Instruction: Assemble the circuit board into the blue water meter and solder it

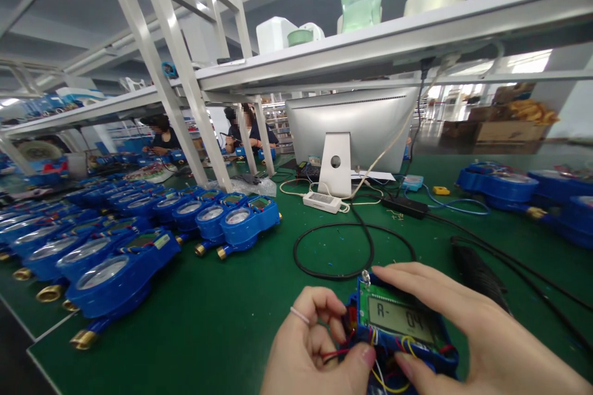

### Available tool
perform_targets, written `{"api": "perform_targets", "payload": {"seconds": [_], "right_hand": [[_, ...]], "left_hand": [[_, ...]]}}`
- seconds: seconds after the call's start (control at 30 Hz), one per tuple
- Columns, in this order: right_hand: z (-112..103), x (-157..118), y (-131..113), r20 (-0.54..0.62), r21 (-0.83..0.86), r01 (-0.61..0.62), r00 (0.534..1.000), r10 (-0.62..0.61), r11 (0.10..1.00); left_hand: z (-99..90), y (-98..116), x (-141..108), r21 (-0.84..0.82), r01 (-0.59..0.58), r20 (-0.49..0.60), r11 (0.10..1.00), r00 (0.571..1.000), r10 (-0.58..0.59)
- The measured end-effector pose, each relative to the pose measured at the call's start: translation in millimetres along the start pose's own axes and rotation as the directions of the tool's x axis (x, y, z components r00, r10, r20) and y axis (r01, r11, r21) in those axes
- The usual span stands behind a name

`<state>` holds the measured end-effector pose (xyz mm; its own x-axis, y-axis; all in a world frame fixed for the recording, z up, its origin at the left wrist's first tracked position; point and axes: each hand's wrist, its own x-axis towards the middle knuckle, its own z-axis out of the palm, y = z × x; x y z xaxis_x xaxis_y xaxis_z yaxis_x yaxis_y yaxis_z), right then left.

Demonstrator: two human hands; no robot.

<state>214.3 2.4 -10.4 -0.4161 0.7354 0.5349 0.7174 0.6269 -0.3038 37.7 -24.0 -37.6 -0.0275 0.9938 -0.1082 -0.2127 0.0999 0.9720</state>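
Clasping the water meter [391, 340] above and below its LCD [401, 322], the right hand [467, 327] opposes the left hand [315, 345], which pinches wires [337, 353] at the left edge; the meter lies between them, over the surface [208, 339].

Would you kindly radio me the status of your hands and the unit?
Left hand on red wires. Right hand gripping blue unit, "04" legible on display. Black cable looped just beyond.

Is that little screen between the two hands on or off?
On: the screen shows dark characters, with "04" at its right end.
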Motion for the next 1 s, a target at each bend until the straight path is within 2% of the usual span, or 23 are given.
{"api": "perform_targets", "payload": {"seconds": [0.13, 0.27, 0.4, 0.47, 0.53, 0.6, 0.7, 0.83, 0.93, 1.0], "right_hand": [[-3.4, 1.0, -2.4, 0.024, 0.029, -0.011, 1.000, 0.011, 1.000], [-5.1, -0.8, -5.3, 0.023, 0.048, -0.005, 1.000, 0.004, 0.999], [-4.4, -3.5, -4.5, -0.003, 0.087, -0.001, 1.000, 0.001, 0.996], [-5.2, -4.2, -3.1, 0.016, 0.112, -0.014, 1.000, 0.012, 0.994], [-7.3, -3.9, -1.8, 0.040, 0.128, -0.025, 0.999, 0.020, 0.991], [-10.1, -2.5, -1.0, 0.050, 0.133, -0.024, 0.999, 0.017, 0.991], [-13.2, 0.8, 0.1, 0.068, 0.142, -0.016, 0.998, 0.007, 0.990], [-14.2, 3.7, 1.4, 0.120, 0.175, -0.040, 0.993, 0.019, 0.984], [-13.5, 3.5, 2.6, 0.130, 0.206, -0.028, 0.992, 0.001, 0.978], [-12.8, 2.7, 4.6, 0.126, 0.219, 0.001, 0.992, -0.029, 0.976]], "left_hand": [[-11.1, 12.1, 0.4, 0.016, 0.010, 0.137, 1.000, 0.990, -0.012], [-9.6, 25.7, 1.2, 0.210, -0.041, 0.149, 0.977, 0.989, 0.010], [-2.7, 30.8, 3.3, 0.428, -0.229, 0.134, 0.874, 0.973, 0.190], [-2.1, 29.1, 3.7, 0.457, -0.303, 0.123, 0.836, 0.953, 0.278], [-3.1, 26.3, 3.7, 0.472, -0.324, 0.093, 0.820, 0.943, 0.320], [-4.6, 24.3, 4.1, 0.471, -0.290, 0.081, 0.833, 0.955, 0.286], [-5.8, 24.4, 6.5, 0.406, -0.177, 0.128, 0.897, 0.982, 0.137], [-5.1, 25.2, 12.1, 0.289, -0.096, 0.230, 0.953, 0.973, 0.028], [-3.4, 20.1, 16.6, 0.162, -0.065, 0.264, 0.985, 0.964, 0.020], [-2.3, 14.5, 19.2, 0.120, -0.138, 0.252, 0.983, 0.962, 0.104]]}}
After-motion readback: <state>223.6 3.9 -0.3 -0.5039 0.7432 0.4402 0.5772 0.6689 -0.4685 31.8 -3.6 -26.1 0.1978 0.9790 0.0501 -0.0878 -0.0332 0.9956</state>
